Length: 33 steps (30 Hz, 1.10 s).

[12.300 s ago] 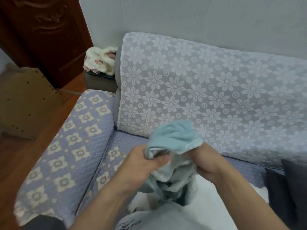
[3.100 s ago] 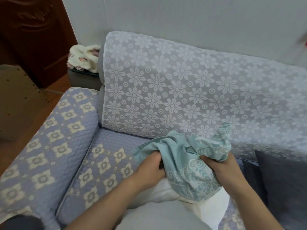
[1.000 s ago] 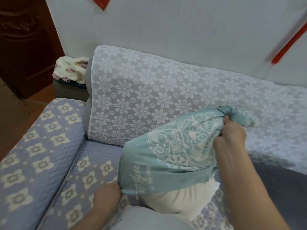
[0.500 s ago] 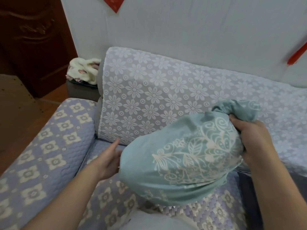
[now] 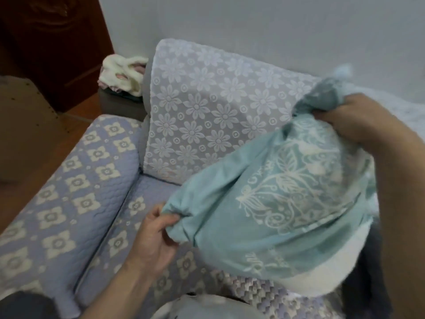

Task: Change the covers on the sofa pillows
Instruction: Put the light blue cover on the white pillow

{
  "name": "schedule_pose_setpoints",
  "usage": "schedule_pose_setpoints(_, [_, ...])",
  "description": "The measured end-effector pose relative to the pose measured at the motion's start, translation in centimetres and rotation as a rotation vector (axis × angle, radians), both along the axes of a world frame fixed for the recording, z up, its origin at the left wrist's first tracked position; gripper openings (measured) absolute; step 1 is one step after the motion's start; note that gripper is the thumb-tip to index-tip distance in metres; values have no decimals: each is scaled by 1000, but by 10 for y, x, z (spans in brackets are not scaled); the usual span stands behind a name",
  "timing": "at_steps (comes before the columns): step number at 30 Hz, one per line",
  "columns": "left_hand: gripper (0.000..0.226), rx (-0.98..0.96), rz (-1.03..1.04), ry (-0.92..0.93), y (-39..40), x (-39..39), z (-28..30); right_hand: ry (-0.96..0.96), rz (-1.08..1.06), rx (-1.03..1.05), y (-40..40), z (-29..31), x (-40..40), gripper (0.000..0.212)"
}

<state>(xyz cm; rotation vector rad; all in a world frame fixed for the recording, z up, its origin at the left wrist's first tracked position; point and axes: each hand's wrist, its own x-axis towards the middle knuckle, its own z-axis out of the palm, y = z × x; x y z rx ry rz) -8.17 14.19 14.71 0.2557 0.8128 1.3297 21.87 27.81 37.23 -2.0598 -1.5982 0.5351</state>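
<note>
Left hand (image 5: 154,238) pinches the cover (image 5: 264,203) corner, right hand (image 5: 358,120) bunches the far one; soft, light pillow (image 5: 322,270), so corners grip best.

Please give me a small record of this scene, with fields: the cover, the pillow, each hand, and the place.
cover: teal cover with white leaf print, pulled over most of the pillow
pillow: white pillow, one edge showing at the cover's open end
left hand: left hand pinches a lower corner of the cover
right hand: right hand grips a bunched top corner
place: sofa with lilac flower-patterned covering
</note>
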Motion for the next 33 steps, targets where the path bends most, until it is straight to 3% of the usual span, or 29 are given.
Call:
schedule_pose_setpoints(3, [21, -167, 181, 80, -34, -2, -49, -123, 185, -215, 71, -82, -57, 31])
schedule_pose_setpoints(6, [26, -446, 212, 612, -64, -13, -144, -190, 232, -272, 111, -240, -105, 44])
schedule_pose_setpoints(8, [27, -660, -20, 904, -90, -24, -216, -222, 297, -306, 84, -342, -129, 50])
schedule_pose_setpoints(11, [36, -764, -676, 956, -128, -41, -293, -132, 300, -385, -22, -454, -133, 59])
schedule_pose_setpoints(12, [33, -748, -801, 990, -130, -49, -306, -128, 227, -408, -61, -482, -125, 59])
schedule_pose_setpoints(13, [30, -731, -813, 1051, -127, -54, -308, -136, 123, -425, -96, -493, -110, 60])
schedule_pose_setpoints(16, [20, -659, -477, 1245, -95, -74, -314, -104, -208, -538, -149, -520, -71, 55])
schedule_pose_setpoints(18, [11, -558, -395, 1340, -66, -83, -328, -5, -282, -568, -153, -525, -64, 53])
schedule_pose_setpoints(22, [23, -255, -589, 1595, -19, -86, -378, 283, -279, -544, -145, -522, -103, 32])
schedule_pose_setpoints(25, [52, 50, -833, 1877, 12, -79, -414, 487, -282, -612, -148, -529, -137, 31])
schedule_pose_setpoints(27, [59, 28, -1023, 1967, 26, -74, -428, 566, -228, -688, -151, -536, -141, 29])
schedule_pose_setpoints(30, [40, -161, -1303, 2083, 29, -85, -434, 616, -132, -842, -148, -536, -124, 14])
schedule_pose_setpoints(33, [23, -372, -1323, 1912, 14, -111, -428, 625, -186, -837, -144, -534, -91, 20])
